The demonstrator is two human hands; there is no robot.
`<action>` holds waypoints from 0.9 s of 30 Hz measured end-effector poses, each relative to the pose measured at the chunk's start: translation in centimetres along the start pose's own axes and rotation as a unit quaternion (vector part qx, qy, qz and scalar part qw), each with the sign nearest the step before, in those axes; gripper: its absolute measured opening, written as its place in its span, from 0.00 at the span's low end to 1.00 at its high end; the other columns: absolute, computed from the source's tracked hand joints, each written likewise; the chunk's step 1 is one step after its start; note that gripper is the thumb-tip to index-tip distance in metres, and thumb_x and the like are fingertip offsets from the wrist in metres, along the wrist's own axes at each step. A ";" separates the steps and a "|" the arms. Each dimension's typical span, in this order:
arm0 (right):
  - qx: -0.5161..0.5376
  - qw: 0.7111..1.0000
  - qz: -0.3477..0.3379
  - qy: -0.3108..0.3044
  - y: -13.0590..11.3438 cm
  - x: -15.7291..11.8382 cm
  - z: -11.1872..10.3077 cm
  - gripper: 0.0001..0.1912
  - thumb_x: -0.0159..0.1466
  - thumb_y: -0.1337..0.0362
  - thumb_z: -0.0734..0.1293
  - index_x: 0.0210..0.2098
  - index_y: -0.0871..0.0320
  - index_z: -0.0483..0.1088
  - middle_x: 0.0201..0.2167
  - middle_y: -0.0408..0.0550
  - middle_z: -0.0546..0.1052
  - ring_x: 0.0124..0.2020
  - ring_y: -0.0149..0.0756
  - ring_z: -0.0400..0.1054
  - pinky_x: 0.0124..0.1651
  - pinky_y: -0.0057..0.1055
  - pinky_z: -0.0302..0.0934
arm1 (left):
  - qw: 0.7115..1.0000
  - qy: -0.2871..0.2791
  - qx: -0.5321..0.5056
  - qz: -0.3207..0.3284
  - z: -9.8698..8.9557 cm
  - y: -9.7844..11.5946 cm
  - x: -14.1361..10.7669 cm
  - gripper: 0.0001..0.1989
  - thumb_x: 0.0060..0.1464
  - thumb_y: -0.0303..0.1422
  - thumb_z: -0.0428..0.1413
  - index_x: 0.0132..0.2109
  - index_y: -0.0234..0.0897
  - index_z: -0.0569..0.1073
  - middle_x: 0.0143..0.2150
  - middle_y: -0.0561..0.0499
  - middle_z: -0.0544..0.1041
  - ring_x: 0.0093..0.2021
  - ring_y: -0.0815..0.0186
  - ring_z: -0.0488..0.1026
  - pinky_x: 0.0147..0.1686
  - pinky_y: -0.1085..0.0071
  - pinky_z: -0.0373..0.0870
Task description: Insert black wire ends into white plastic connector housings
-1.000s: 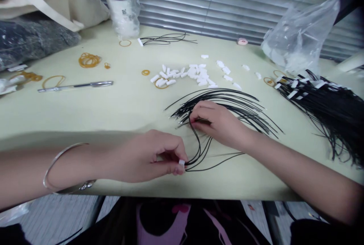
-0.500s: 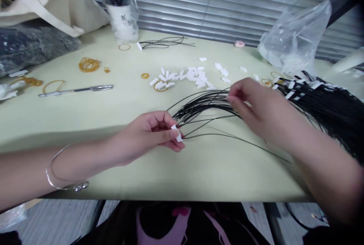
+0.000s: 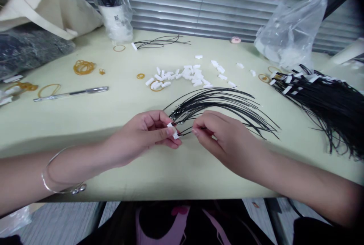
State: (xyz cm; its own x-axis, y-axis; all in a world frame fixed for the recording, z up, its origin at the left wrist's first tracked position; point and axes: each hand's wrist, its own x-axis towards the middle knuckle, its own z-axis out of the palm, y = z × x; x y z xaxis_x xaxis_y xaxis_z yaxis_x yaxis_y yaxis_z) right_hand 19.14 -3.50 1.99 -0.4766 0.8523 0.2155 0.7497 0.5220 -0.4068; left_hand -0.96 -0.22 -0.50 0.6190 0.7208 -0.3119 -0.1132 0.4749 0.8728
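1. Far-left cup: dark mark too small to read.
2. Left hand pinches white connector, near centre.
3. Right hand, fingertips together, grips black wire.
4. Loose wires lie just beyond.

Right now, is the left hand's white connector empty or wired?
Wired: black wires run from the white connector towards the right hand; their number I cannot tell.

The left hand covers part of the small white plastic connector, whose details are too small to tell. How many thin black wires the right hand pinches is hidden. The right edge cuts off the thick black wire bundle, the left edge the beige cloth bag; the white cylindrical cup's lettering is too blurred to read
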 end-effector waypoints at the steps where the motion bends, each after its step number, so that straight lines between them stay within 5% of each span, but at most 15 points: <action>1: 0.002 1.000 -0.001 -0.002 0.0 0.0 0.0 0.06 0.62 0.71 0.58 0.28 0.60 0.62 0.26 0.45 0.67 0.28 0.29 0.59 0.29 0.26 0.52 | 1.000 0.001 -0.001 -0.001 0.0 0.0 0.0 0.04 0.52 0.26 0.57 0.33 0.32 0.68 0.28 0.55 0.75 0.32 0.71 0.76 0.37 0.76 0.74; 20: 0.003 0.996 0.057 -0.065 -0.5 -0.2 0.4 0.07 0.61 0.68 0.59 0.27 0.60 0.64 0.24 0.43 0.67 0.26 0.30 0.59 0.28 0.27 0.49 | 0.998 0.023 0.053 0.003 0.6 0.2 -0.1 0.06 0.52 0.27 0.57 0.33 0.32 0.65 0.25 0.54 0.77 0.29 0.72 0.76 0.35 0.77 0.74; 27: 0.019 0.998 0.055 -0.027 -0.3 -0.5 -0.2 0.05 0.59 0.69 0.61 0.27 0.59 0.65 0.22 0.41 0.67 0.25 0.27 0.58 0.27 0.26 0.49 | 0.998 0.020 0.066 -0.002 0.6 0.1 0.0 0.06 0.52 0.28 0.57 0.34 0.33 0.64 0.27 0.52 0.78 0.30 0.71 0.76 0.36 0.76 0.74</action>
State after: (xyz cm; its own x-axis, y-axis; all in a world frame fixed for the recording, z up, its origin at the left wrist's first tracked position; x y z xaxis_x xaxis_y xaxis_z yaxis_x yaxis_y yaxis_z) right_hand 19.24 -4.04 2.24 -0.4176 0.9007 0.1198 0.7814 0.4233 -0.4586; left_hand -0.54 -0.49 -0.17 0.5882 0.7396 -0.3272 -0.0065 0.4089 0.9126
